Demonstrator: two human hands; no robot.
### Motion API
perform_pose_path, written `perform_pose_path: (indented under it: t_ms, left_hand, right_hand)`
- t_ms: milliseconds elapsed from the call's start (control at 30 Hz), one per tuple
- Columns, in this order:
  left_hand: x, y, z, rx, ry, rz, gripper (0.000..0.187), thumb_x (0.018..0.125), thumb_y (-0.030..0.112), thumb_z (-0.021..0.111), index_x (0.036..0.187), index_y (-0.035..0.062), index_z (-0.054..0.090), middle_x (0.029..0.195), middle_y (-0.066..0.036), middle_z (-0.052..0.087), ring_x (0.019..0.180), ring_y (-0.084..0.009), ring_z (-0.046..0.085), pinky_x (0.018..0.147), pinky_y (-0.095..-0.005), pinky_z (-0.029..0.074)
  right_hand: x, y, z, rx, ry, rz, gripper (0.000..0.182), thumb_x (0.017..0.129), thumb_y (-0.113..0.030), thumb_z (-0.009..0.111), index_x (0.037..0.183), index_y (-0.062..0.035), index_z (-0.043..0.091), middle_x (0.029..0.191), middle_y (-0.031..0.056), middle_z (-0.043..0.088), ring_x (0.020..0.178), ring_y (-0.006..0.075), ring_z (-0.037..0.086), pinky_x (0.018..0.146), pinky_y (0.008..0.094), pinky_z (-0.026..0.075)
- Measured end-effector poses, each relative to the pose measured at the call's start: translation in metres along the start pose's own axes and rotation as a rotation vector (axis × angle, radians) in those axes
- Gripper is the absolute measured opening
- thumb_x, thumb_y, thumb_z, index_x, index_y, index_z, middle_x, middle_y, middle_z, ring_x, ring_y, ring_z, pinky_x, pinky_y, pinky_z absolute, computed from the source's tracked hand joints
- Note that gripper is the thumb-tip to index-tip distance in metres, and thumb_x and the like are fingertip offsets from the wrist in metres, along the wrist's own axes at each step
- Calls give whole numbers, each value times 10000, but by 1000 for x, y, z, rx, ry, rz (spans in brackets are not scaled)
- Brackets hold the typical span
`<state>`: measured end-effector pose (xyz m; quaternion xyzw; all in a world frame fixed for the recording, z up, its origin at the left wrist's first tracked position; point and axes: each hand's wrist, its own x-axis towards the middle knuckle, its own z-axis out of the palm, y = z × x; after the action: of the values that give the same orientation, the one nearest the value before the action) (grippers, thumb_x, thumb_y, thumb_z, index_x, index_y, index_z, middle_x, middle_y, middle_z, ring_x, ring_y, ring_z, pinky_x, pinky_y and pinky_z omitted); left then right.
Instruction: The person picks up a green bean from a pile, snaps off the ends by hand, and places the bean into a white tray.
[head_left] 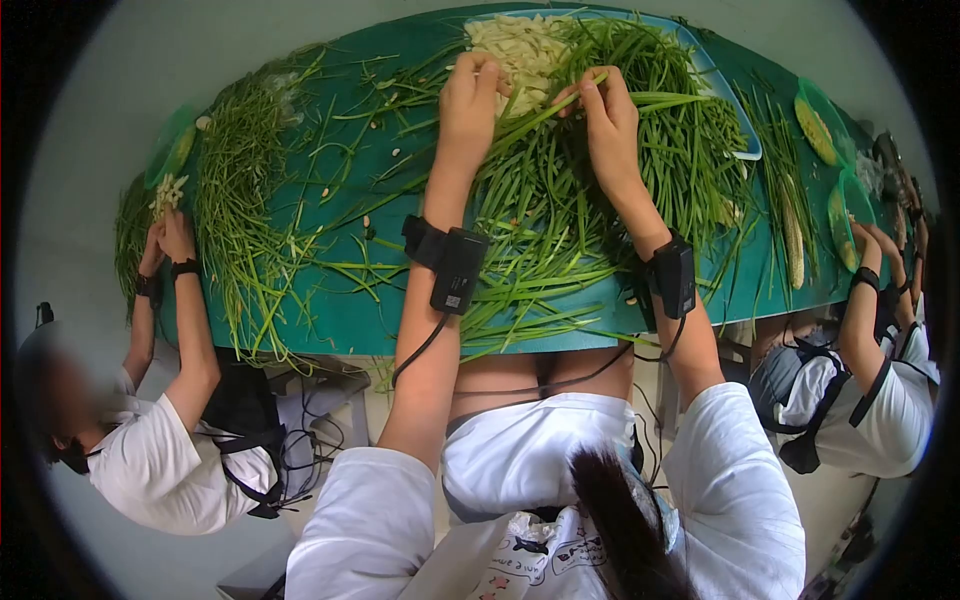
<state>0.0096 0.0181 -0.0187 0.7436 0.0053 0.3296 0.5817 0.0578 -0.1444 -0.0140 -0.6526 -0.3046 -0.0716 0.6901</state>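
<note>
Long green stalks (pixel 520 185) lie in a large heap on the green table (pixel 350 320), in front of me. My right hand (pixel 608 110) is closed on green stalks, thumb and fingers pinched near their upper part. My left hand (pixel 472 100) is closed over the edge of the pale pile, its fingers curled; what they hold, if anything, is too small to name. Pale cut pieces (pixel 520 50) lie beside the stalks in a blue-rimmed tray (pixel 735 100), just beyond my hands. Black devices are strapped to both my wrists.
Thin green stalks (pixel 240 200) lie piled at the left, near a co-worker (pixel 150 450) holding pale pieces. Another co-worker (pixel 870 400) sits at the right by green baskets (pixel 850 225). A pale cob-like item (pixel 793 240) lies on the right. Cables hang below the table edge.
</note>
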Motion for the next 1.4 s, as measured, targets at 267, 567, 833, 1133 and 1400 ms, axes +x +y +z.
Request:
perform_pose_path:
  t_ms: [267,567,833,1133,1400]
  left_hand:
    - [-4,14,4,-86,-136,-44,218,973,198,519,1027,-10,558,873,-40,582,751,-111,560,718,-263,436]
    - [-5,20,8,-179,-190,25,173,954,159,537,1002,-1,579,815,-51,636,703,-103,572,659,-261,466]
    - [-6,22,9,-22,-227,-31,228,933,203,595,1073,24,572,958,-45,633,839,-101,587,762,-266,467]
    - [-8,24,12,-19,-259,112,180,866,172,678,943,14,637,760,-32,646,680,-105,602,612,-257,469]
    - [-7,22,6,44,-272,-69,227,888,236,653,960,24,617,712,-16,595,607,-66,497,548,-255,385]
  right_hand:
    - [-1,-3,2,3,-34,-21,132,900,-107,581,975,-6,540,802,58,643,718,112,615,645,259,467]
    - [-2,-3,2,-116,-81,-24,166,833,-143,668,918,-2,650,757,33,637,674,91,567,637,256,458]
    - [-3,-6,1,-123,-84,-39,153,840,-139,661,861,11,638,754,37,641,667,89,564,629,248,450]
    - [-1,-2,1,36,34,-16,139,913,-153,604,912,-14,589,744,10,607,634,61,529,577,217,418]
    - [3,-2,-8,227,65,-13,145,967,-158,538,954,-14,544,737,34,579,545,76,503,498,205,402]
